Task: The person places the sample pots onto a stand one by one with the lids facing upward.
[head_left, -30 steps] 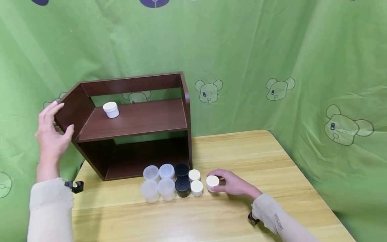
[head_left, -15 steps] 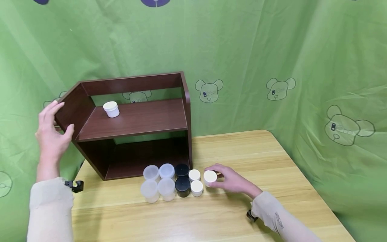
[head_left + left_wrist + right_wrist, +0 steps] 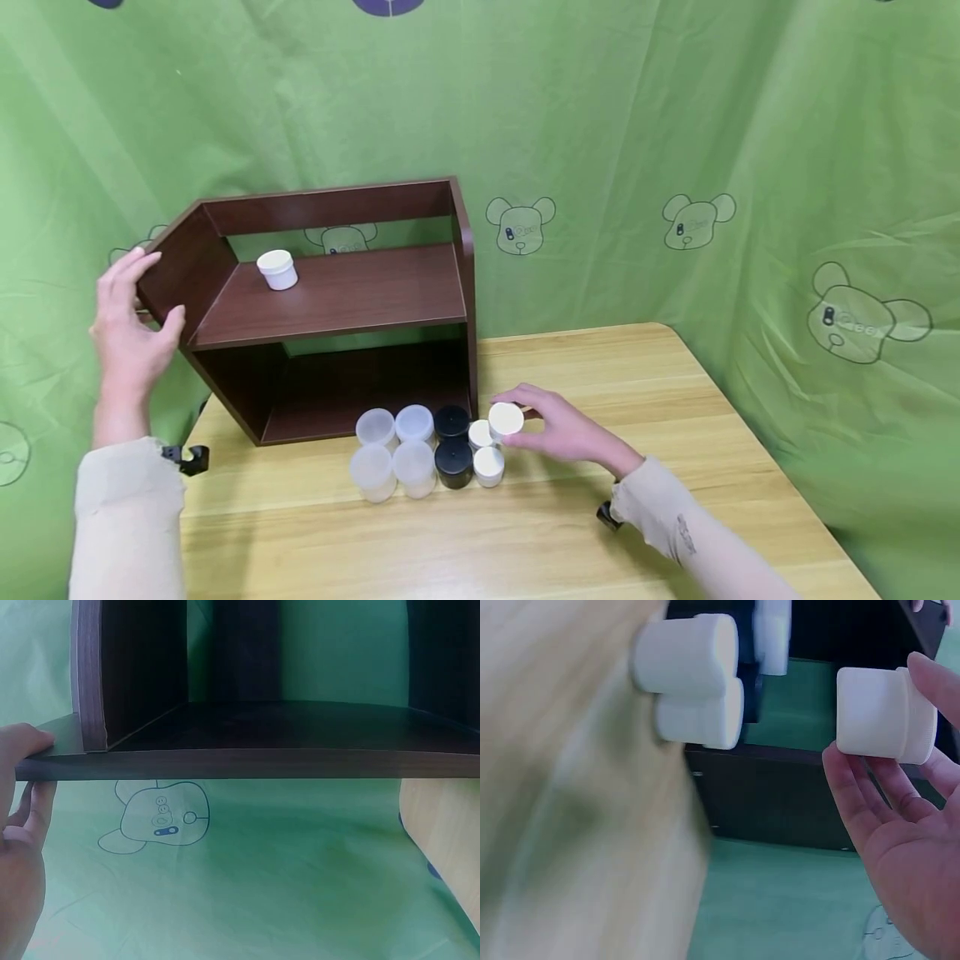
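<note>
My right hand [image 3: 558, 425] holds a small white screw-lid jar [image 3: 877, 714] between thumb and fingers, raised off the table. In the head view it overlaps the rear of two white jars [image 3: 488, 465] standing at the right end of a double row. My left hand [image 3: 131, 333] grips the left side panel of a dark brown two-tier shelf [image 3: 337, 312], thumb on the inner face and fingers outside. The left wrist view shows that thumb [image 3: 34, 739] on the panel. Another white jar [image 3: 278, 271] stands on the upper tier toward the left.
In front of the shelf stand two black jars [image 3: 453, 462] and several translucent tubs [image 3: 373, 473], in two rows. All rest on a wooden table [image 3: 600, 375] whose right edge slopes away. A green curtain [image 3: 600, 125] with bear prints hangs behind.
My right hand has lifted the white jar off the table and carried it up and left toward the shelf. The left hand stays on the side panel.
</note>
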